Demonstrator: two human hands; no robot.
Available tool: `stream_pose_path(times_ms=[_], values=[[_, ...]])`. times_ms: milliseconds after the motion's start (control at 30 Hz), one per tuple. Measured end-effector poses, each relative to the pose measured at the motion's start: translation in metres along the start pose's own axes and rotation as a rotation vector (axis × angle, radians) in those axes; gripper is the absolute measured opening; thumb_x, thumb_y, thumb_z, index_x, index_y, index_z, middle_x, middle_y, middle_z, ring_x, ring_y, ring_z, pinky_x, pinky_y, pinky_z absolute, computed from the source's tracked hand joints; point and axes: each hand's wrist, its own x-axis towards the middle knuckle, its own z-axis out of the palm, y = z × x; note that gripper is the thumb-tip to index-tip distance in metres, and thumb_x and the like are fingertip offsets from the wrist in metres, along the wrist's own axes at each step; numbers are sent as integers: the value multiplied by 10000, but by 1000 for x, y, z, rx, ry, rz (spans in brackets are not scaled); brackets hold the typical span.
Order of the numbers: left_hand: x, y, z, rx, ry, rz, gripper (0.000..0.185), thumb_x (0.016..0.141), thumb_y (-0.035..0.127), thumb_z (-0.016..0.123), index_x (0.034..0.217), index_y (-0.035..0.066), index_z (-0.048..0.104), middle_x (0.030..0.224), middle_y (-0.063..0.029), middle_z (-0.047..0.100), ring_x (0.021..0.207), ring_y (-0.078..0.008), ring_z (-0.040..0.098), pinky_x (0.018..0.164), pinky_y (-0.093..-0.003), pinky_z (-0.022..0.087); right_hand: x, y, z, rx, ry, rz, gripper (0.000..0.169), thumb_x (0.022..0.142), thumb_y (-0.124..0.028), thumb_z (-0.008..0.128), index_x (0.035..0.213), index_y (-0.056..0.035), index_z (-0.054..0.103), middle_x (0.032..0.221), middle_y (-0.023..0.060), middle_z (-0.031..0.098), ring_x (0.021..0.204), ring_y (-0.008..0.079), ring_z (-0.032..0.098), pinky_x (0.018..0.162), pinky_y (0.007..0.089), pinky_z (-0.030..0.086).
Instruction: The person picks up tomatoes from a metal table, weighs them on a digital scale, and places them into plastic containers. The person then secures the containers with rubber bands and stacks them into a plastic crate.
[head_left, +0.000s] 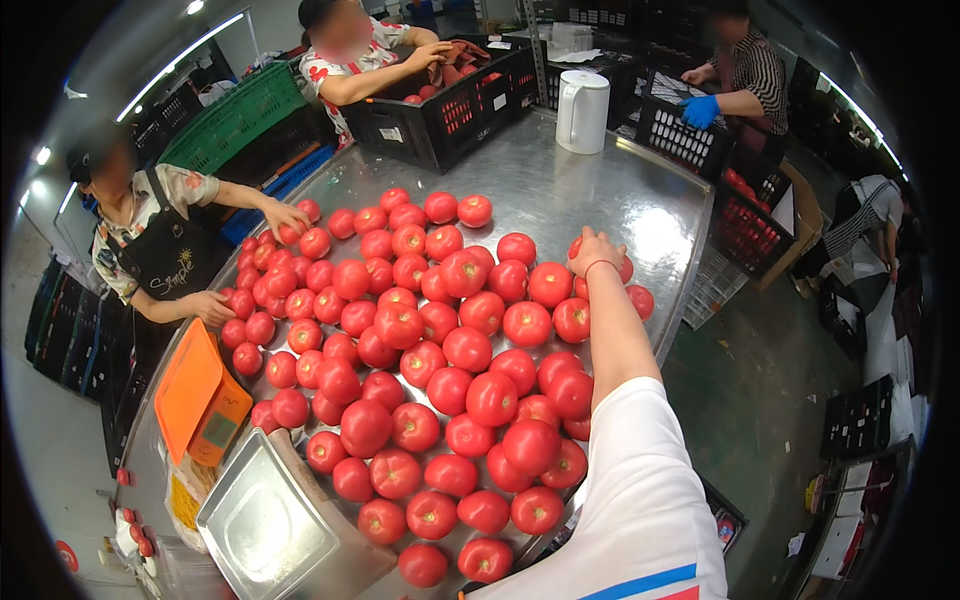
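My right hand (598, 253) reaches across the metal table (525, 187) to the far right edge of a wide spread of red tomatoes (466, 349). Its fingers curl over a tomato (575, 247), mostly hidden beneath them. Another tomato (626, 270) shows just beside the hand, and one more (640, 302) lies by the wrist, which wears a thin red cord. Nearer to me the tomatoes lie close together, some resting on others. My left hand is out of view.
An orange scale (214, 420) and a metal tray (266, 517) stand at the left. A co-worker's hands (285, 217) touch tomatoes at far left. Another person leans over a black crate (427, 135) behind. A white pitcher (583, 112) stands at the back; a blue-gloved hand (700, 112) touches a crate beyond.
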Motion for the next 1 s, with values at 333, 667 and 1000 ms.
stream_pose_path(times_ms=[333,667,1000], values=[[67,180,97,-498,-191,-32,469,940,335,557,1311,58,480,1158,-174,588,947,-305,630,772,-376,554,-180,-41,-47,1131,-186,-1217,654,817,-298,736,1342,-15,466,1181,152,616,1133,239,583,948,364,466],[90,152,-4,20,268,577,618,855,224,645,1401,76,397,1286,-129,498,1074,-232,572,890,-387,505,-27,121,-7,318,122,-136,596,799,-355,655,1289,-43,523,1293,213,521,1153,375,533,1003,426,437],[91,166,-36,1109,599,869,616,831,64,630,1402,54,399,1433,-210,372,1330,-379,362,1097,-438,288,-93,115,-5,1108,134,-134,637,691,-290,806,1203,-18,542,1053,135,644,961,210,623,837,338,509]])
